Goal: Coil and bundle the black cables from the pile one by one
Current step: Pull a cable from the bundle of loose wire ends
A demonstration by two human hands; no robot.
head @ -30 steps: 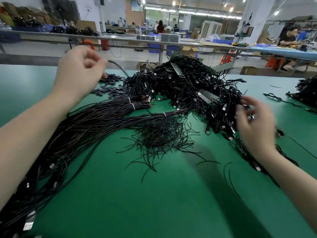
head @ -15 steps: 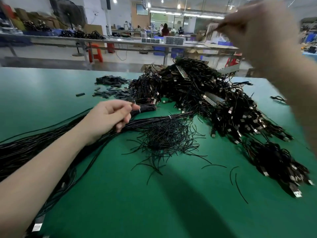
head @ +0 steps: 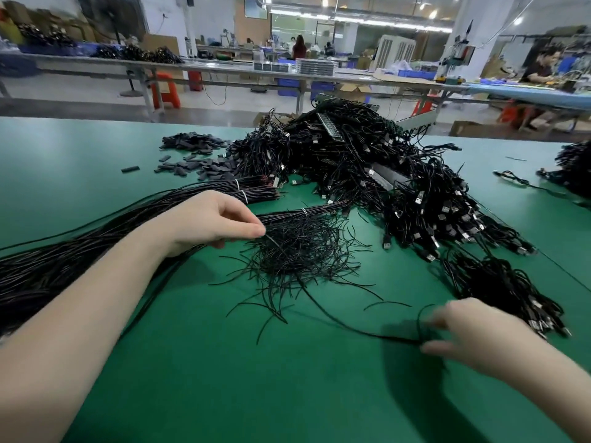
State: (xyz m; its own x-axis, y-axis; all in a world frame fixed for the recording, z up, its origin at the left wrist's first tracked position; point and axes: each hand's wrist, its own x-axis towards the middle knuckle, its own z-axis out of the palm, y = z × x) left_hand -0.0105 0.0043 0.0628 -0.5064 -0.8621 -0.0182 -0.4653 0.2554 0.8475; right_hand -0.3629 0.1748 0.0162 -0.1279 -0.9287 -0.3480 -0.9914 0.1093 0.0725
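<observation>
I judge us barely started: my left hand [head: 217, 223] pinches one cable [head: 335, 318], right hand [head: 473, 337] blurred, grip unclear; the pile [head: 367, 174] at one o'clock remains huge.

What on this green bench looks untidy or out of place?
Short black ties lie scattered loose mid-table instead of bundled, and small black sleeves are strewn at the far left.
</observation>
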